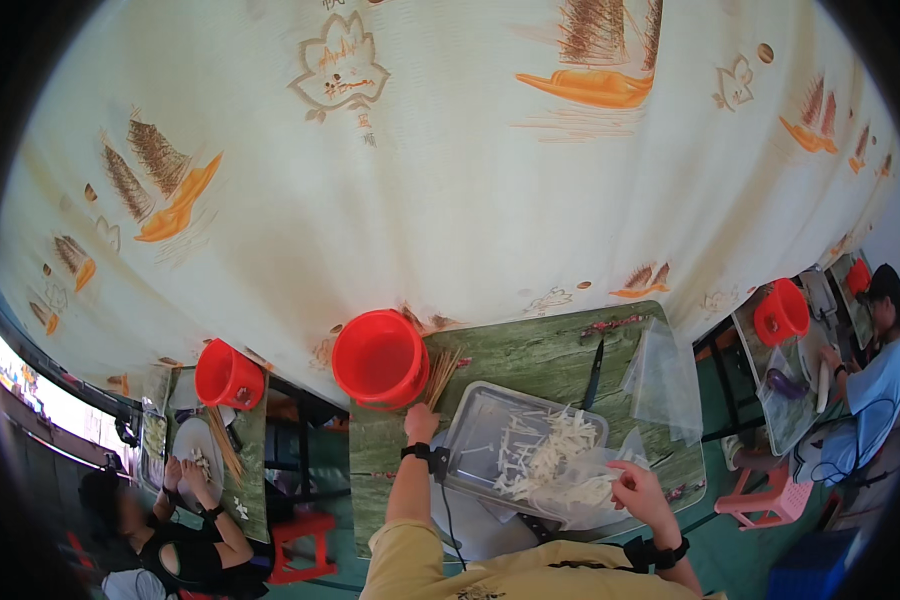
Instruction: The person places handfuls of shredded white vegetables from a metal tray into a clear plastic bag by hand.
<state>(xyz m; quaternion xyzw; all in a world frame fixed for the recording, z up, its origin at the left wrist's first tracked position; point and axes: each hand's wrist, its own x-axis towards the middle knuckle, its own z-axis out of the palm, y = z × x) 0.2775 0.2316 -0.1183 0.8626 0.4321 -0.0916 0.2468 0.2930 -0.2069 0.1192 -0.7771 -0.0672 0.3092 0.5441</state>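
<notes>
My left hand (421, 423) is at the near end of a bundle of thin wooden sticks (442, 379), just below the red bucket (379, 360); whether its fingers grip them is not clear. A clear plastic tray (480, 427) holds a heap of pale cut strips (544, 450). At the tray's right, my right hand (636, 491) pinches the edge of a clear plastic bag (581, 487) between thumb and fingers. The bag lies over the tray's lower right corner, with pale strips in or under it.
A dark knife (595, 375) and plastic bags (664, 382) lie on the green table (540, 345). A round board (487, 536) shows partly under the tray. Behind hangs a printed curtain (435, 187). People sit at tables left (187, 540) and right (874, 382).
</notes>
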